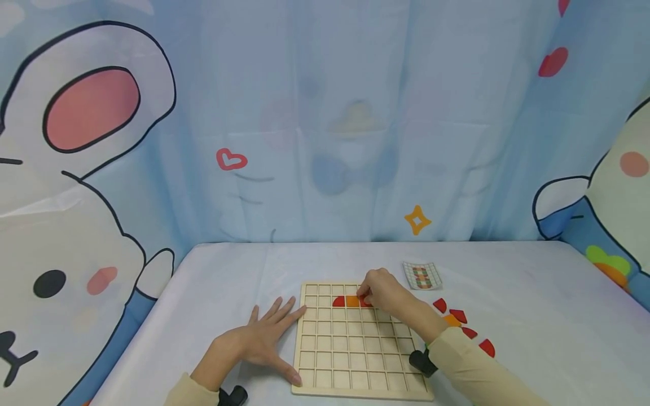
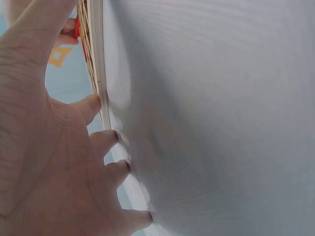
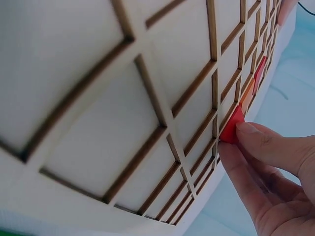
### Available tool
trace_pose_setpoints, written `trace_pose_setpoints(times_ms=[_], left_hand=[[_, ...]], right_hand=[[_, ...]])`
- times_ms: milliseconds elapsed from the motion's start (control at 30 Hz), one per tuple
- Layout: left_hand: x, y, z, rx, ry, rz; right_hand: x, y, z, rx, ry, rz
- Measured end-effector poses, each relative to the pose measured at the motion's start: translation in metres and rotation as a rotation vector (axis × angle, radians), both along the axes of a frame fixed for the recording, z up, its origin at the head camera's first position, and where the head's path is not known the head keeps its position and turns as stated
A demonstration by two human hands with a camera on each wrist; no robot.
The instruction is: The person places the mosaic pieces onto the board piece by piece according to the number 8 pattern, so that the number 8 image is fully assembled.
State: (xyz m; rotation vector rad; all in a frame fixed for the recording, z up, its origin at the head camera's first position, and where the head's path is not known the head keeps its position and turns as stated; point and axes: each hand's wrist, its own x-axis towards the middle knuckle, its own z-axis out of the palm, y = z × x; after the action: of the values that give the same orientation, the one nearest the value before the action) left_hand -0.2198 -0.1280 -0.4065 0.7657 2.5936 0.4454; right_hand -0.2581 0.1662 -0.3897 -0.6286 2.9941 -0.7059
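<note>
A wooden grid board [image 1: 355, 361] lies on the white table. In one of its upper rows sit a red piece with a rounded corner [image 1: 338, 301] and, beside it, an orange square piece [image 1: 352, 301]. Right of the orange one, my right hand [image 1: 388, 293] pinches another red piece [image 3: 232, 125] between thumb and fingers, over a cell of that same row. My left hand [image 1: 261, 341] is spread on the table at the board's left side, its thumb and index fingertip at the board's edge.
Right of the board lie several loose pieces, among them a red one [image 1: 487, 347] and an orange one [image 1: 452, 320], partly behind the right forearm. A small pattern card [image 1: 422, 276] rests beyond the board's upper right corner. A printed blue curtain [image 1: 325, 141] hangs behind the table.
</note>
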Motion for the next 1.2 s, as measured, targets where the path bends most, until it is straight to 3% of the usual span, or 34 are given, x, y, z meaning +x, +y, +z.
trace_pose_setpoints(times_ms=[300, 600, 800, 933, 1200], left_hand=[[0.0, 0.0, 0.0, 0.003, -0.001, -0.004], [0.001, 0.0, 0.001, 0.014, -0.015, -0.003], [0.001, -0.001, 0.001, 0.016, -0.016, -0.01], [0.001, -0.001, 0.001, 0.009, -0.013, -0.011], [0.001, -0.002, 0.001, 0.02, -0.008, -0.019]], right_hand=[[0.003, 0.0, -0.003, 0.003, 0.02, -0.013], [0.014, 0.029, 0.002, -0.179, 0.002, 0.101], [0.033, 0.051, 0.016, -0.179, -0.05, 0.058], [0.051, 0.07, 0.022, -0.161, -0.097, 0.082], [0.083, 0.111, 0.012, -0.091, -0.139, 0.151]])
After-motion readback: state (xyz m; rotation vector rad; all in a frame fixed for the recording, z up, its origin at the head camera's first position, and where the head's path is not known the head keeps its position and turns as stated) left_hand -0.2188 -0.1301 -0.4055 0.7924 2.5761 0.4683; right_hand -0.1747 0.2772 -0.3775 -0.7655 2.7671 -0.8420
